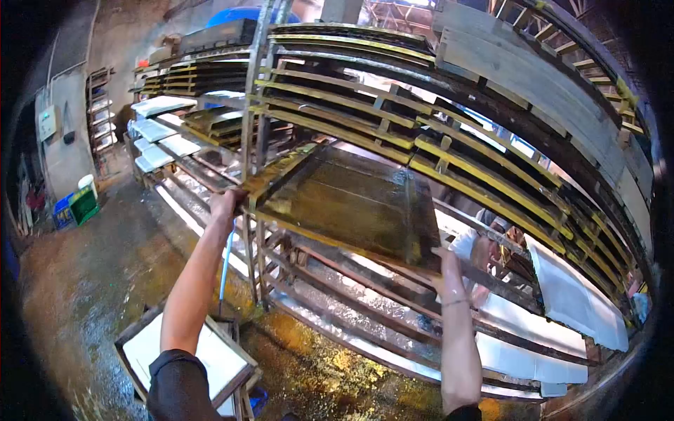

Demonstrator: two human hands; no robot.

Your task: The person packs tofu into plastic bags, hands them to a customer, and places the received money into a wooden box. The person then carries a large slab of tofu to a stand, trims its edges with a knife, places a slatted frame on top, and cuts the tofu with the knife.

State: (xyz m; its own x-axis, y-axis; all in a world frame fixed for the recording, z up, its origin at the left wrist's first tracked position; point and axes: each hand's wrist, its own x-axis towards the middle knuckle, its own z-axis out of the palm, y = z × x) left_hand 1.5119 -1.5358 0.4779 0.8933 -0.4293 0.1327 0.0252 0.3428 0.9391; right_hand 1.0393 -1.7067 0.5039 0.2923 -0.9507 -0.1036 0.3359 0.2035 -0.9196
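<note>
A dark, wet-looking wooden tray with a raised frame lies tilted across the rack in the middle of the view. At its left end, my left hand is closed round a wooden edge beside the rack post; whether that edge belongs to the tray is unclear. My right hand grips the tray's near right corner, its fingers partly hidden. Stacked yellow-edged trays rise behind and above. Below my left forearm sits a wooden frame holding a white sheet.
Rack rails run low across the front, with white sheets at lower right. An upright post stands left of the tray. Green crate and white bucket are far left. Another person's arm shows behind the rack. The floor looks wet.
</note>
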